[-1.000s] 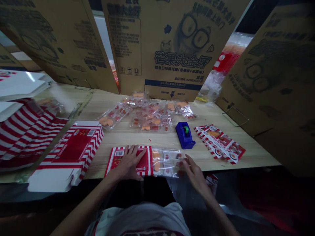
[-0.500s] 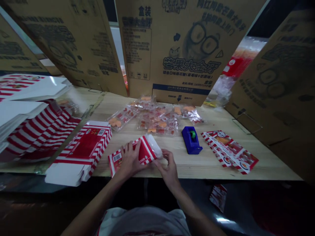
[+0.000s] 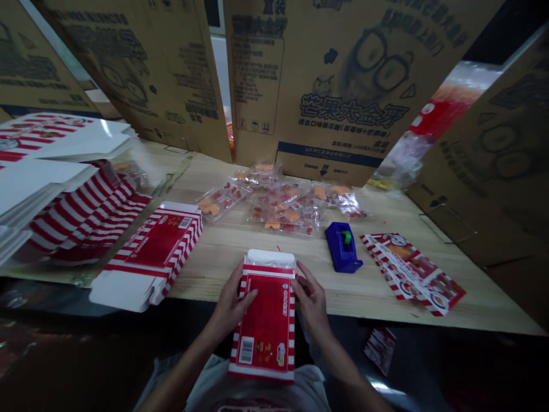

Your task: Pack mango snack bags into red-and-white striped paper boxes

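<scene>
"What are the fingers doing?"

"Both hands hold the striped box. The left hand grips its left side, thumb across the printed face; the right hand curls round the upper right edge."

"Where is it?"

"In front of the person's body, at the near edge of the counter, its far end over the wood."

"How far along?"

"The box is folded into shape, but the white flap at its far end stands out, so I'd judge it unclosed. I can't tell what's inside."

"And beyond?"

"Clear packets lie loose; the blue tape dispenser sits untouched. Left, another carton has open flaps."
</scene>
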The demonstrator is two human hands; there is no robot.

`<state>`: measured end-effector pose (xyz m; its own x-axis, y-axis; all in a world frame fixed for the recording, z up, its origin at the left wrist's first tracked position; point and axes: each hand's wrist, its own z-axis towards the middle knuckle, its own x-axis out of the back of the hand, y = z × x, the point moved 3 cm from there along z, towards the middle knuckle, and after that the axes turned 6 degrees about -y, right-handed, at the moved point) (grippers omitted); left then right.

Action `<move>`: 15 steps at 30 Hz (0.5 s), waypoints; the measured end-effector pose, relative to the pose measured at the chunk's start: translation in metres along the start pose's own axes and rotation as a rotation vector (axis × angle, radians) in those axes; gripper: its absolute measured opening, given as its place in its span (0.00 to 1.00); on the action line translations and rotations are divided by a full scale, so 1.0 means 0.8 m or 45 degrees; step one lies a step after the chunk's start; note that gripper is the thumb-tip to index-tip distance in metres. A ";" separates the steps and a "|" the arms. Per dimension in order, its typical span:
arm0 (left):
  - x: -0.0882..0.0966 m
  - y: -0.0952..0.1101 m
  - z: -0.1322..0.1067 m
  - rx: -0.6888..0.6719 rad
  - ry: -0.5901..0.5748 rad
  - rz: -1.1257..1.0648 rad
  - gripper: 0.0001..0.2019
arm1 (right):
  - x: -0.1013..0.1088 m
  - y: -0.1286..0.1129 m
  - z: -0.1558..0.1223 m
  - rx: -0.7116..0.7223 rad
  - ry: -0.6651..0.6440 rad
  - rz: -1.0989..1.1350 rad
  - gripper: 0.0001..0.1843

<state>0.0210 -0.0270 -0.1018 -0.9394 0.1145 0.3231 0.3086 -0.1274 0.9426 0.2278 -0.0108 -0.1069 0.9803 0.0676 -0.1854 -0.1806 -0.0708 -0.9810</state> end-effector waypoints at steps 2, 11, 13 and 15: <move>-0.004 -0.007 -0.009 0.036 0.006 -0.076 0.34 | 0.004 0.008 -0.010 0.004 -0.017 -0.110 0.28; -0.010 -0.017 -0.021 0.058 -0.181 -0.251 0.14 | 0.009 0.022 -0.031 0.121 -0.201 -0.541 0.09; -0.005 -0.011 -0.013 0.002 -0.117 -0.196 0.08 | 0.006 0.014 -0.028 0.162 -0.184 -0.506 0.11; -0.002 -0.002 -0.007 -0.026 -0.040 -0.267 0.10 | 0.002 0.006 -0.023 0.200 -0.133 -0.457 0.13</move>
<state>0.0214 -0.0323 -0.1043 -0.9776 0.1709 0.1230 0.1037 -0.1175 0.9876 0.2302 -0.0295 -0.1112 0.9715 0.1613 0.1739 0.1541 0.1283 -0.9797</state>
